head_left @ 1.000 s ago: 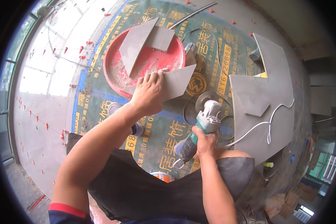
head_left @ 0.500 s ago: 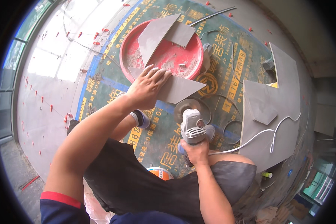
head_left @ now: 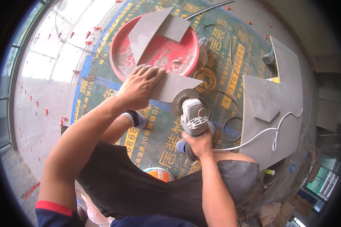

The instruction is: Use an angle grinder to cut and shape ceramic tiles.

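Note:
A grey, pointed piece of tile lies across the near rim of a round red basin. My left hand holds it down, fingers laid over its top face and thumb out of sight. In my right hand is a white and grey angle grinder, gripped round its body. Its disc overlaps the near edge of the tile in the picture and looks blurred. Two more cut tile pieces rest on the basin, a long pointed one and a smaller one. Wet grey residue coats the basin's inside.
Right of me lies a large notched tile with a smaller cut piece and a white cord on it. Printed green sheeting covers the floor. An orange and white bucket stands by my legs. Red tile clips dot the left floor.
The grinder's disc has come up to the tile's near edge, where before it was just short of it. The whole view has shifted slightly. Both hands keep their holds.

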`<state>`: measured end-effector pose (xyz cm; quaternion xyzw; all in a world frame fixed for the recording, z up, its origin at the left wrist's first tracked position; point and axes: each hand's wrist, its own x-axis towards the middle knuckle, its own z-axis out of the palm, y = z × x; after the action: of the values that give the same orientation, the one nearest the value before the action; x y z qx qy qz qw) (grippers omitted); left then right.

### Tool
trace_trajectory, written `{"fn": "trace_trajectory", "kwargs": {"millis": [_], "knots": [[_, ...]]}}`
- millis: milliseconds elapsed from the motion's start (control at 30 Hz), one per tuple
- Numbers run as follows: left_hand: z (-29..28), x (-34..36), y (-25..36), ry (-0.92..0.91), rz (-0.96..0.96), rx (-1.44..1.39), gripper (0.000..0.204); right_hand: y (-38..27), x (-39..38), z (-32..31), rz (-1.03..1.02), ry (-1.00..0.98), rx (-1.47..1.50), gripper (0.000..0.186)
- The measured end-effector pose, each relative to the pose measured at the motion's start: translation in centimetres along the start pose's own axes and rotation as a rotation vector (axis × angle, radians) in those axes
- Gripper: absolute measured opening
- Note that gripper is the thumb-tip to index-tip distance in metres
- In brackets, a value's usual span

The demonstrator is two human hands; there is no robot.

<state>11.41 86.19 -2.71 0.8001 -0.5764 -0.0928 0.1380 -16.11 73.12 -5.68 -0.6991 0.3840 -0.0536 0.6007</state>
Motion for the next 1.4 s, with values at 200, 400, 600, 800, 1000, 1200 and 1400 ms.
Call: {"fn": "trace_trajectory", "kwargs": {"millis": [200, 400, 600, 800, 1000, 1200, 1400], "knots": [[0.1, 0.0, 0.0, -0.004, -0.019, 0.008, 0.095, -1.3, 1.9, -1.1, 0.005, 0.032, 0.213, 0.049], [0.0, 0.2, 0.1, -0.004, -0.005, -0.001, 0.095, -0.8, 3.6, -3.0, 0.126, 0.028, 0.233, 0.052], [0.0, 0.2, 0.0, 0.036, 0.022, 0.036, 0.087, -1.6, 1.6, -2.6, 0.091, -0.044, 0.059, 0.050], [0.0, 0.1, 0.0, 0.033, 0.013, 0.023, 0.087, -0.7, 0.1, -1.9, 0.017, -0.076, 0.015, 0.052], [0.0, 0.1, 0.0, 0.031, 0.014, -0.002, 0.087, -0.5, -0.9, -1.1, -0.006, -0.070, -0.044, 0.057], [-0.1, 0.1, -0.1, 0.031, 0.019, 0.011, 0.086, -1.2, 1.0, -2.0, 0.033, -0.054, 0.033, 0.051], [-0.1, 0.3, 0.1, -0.027, -0.005, -0.041, 0.097, -1.1, 2.4, -2.8, 0.140, 0.024, 0.205, 0.049]]}}
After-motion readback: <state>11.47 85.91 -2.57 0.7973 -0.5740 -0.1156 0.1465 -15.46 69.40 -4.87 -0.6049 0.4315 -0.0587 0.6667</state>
